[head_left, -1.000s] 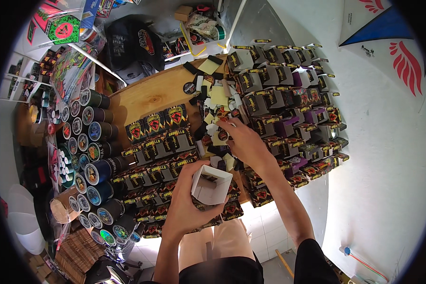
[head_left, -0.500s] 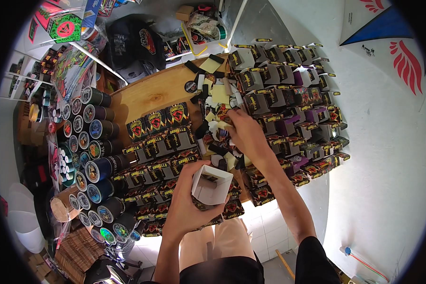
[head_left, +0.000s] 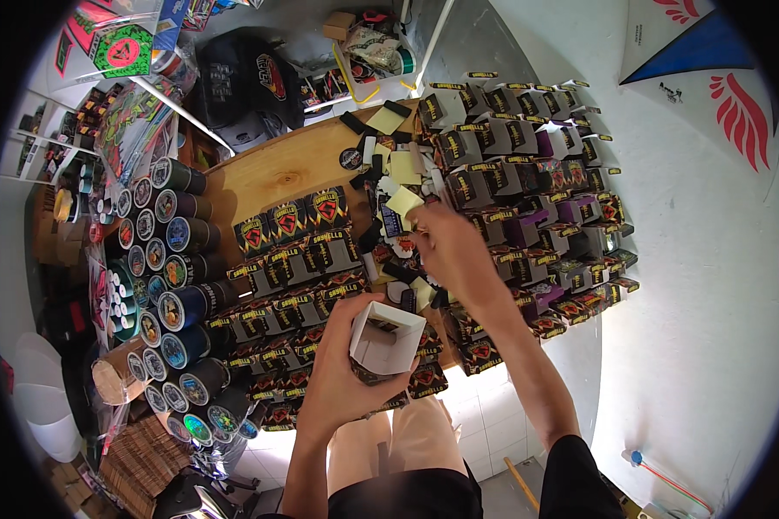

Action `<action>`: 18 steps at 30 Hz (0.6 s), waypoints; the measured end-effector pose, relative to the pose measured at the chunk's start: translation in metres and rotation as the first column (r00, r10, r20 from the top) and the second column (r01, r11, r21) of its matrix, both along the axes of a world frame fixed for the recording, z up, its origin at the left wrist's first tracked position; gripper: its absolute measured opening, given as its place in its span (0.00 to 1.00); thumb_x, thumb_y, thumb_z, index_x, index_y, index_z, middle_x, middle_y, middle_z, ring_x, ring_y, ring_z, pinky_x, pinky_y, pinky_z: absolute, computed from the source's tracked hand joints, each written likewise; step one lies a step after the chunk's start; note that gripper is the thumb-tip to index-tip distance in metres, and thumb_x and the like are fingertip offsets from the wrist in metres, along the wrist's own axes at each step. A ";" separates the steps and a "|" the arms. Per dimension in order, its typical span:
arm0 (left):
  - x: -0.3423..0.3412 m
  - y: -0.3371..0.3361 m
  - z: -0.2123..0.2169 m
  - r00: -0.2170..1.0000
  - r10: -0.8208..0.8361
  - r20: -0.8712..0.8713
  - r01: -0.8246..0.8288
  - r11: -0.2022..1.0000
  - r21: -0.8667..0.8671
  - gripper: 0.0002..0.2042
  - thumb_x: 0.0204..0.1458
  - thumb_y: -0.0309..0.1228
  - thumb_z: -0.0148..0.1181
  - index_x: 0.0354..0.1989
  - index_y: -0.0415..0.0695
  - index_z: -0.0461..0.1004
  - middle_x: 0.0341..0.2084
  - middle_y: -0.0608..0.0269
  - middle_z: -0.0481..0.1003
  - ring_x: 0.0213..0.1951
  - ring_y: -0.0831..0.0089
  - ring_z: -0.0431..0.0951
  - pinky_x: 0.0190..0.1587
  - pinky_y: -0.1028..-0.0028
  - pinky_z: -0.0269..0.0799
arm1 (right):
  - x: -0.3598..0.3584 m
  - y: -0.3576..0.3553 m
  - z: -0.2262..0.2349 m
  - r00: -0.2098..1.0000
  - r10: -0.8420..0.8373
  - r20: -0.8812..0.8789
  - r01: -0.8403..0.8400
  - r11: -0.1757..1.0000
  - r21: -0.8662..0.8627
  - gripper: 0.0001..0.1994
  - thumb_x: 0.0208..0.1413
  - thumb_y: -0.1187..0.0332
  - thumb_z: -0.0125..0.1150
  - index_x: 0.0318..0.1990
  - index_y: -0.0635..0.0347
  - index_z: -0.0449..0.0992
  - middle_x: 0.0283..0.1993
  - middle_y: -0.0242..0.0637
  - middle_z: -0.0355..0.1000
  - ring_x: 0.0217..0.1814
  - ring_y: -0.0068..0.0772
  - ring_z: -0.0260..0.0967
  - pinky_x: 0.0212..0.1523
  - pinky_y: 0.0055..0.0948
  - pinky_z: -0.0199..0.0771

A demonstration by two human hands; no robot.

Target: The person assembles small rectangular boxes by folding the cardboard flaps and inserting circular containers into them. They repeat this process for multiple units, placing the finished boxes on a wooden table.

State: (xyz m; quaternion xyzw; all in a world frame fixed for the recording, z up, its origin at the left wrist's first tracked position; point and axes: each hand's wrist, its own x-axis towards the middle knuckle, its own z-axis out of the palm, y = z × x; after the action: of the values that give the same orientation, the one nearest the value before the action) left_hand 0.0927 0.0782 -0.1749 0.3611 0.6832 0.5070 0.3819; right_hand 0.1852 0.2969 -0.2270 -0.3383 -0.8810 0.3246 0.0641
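Observation:
My left hand is wrapped around a small open cardboard box, its white inside facing up. A printed dark patch shows on the box's inner wall. Over the pile of loose pieces, my right hand pinches a pale yellow square piece at its edge. Beneath its fingers lie a dark printed card and a small round red-and-white sticker. More yellow squares and black pieces lie in the same pile.
Rows of black-and-gold boxes stand left of the pile on the wooden table. Open boxes with raised flaps fill the right side. Round-ended spools are stacked at far left. A white bin stands behind.
My right hand has drawn slightly back toward me, and a yellow square now shows at its fingertips. The left hand and its box have stayed in place.

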 end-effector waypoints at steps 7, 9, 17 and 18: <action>-0.002 0.002 0.004 0.998 -0.022 -0.051 0.022 1.000 -0.002 0.41 0.40 0.25 0.82 0.67 0.44 0.68 0.50 0.59 0.75 0.51 0.68 0.79 0.55 0.67 0.77 | 0.000 -0.022 -0.049 0.945 0.160 0.286 -0.196 0.975 0.102 0.12 0.60 0.73 0.65 0.51 0.53 0.84 0.47 0.47 0.80 0.45 0.57 0.82 0.46 0.49 0.84; -0.003 0.001 0.004 0.999 -0.016 -0.051 0.016 1.000 -0.004 0.41 0.40 0.25 0.82 0.67 0.44 0.68 0.50 0.59 0.75 0.51 0.68 0.79 0.55 0.67 0.76 | -0.001 -0.018 -0.047 0.944 0.118 0.307 -0.171 0.973 0.154 0.11 0.61 0.71 0.66 0.50 0.55 0.84 0.45 0.46 0.80 0.43 0.55 0.83 0.44 0.49 0.85; -0.001 0.001 0.001 0.999 -0.027 -0.036 0.027 1.000 -0.004 0.41 0.40 0.25 0.82 0.66 0.44 0.68 0.51 0.58 0.74 0.52 0.67 0.79 0.56 0.66 0.76 | 0.003 -0.007 -0.040 0.953 0.063 0.298 -0.126 0.972 0.197 0.14 0.58 0.63 0.73 0.48 0.58 0.82 0.43 0.43 0.78 0.40 0.52 0.83 0.39 0.45 0.85; 0.000 0.001 0.001 0.999 -0.029 -0.042 0.029 1.000 -0.005 0.41 0.41 0.25 0.82 0.66 0.44 0.68 0.51 0.58 0.74 0.52 0.67 0.79 0.56 0.66 0.76 | 0.001 -0.009 -0.041 0.948 0.067 0.311 -0.134 0.971 0.198 0.15 0.57 0.63 0.75 0.49 0.58 0.81 0.44 0.44 0.78 0.41 0.52 0.84 0.39 0.45 0.85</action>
State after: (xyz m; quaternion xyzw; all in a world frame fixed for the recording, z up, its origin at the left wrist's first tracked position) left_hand 0.0924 0.0797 -0.1735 0.3809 0.6868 0.4922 0.3755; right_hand 0.1858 0.2883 -0.2676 -0.3293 -0.9267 0.1737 -0.0517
